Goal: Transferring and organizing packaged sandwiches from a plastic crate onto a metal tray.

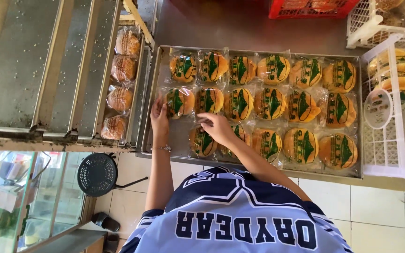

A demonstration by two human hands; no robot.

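Buns in clear wrappers with a green print fill most of the metal tray (359,117), three rows deep. Left hand (159,119) rests fingers-flat on the edge of the wrapped bun (180,102) at the near-left end of the middle row, not really closed around anything, more nudging it. Right hand (216,127) sits just right of that, grip narrow, fingertips pinched at the plastic of a bun in the bottom row (201,142), though I can't tell for sure whether it's got hold of the film or is just pressing it.

Handling-wise these look light and squishy, so squeezing the middle would probably dent them. Film looks slick and crinkly, likely to slide between fingers. Best bet is taking them by the wrapper's edge or cupping from the sides. Beyond the left hand, more wrapped buns (120,98) sit on a rack shelf; white crates (394,140) stand far off past the right hand.
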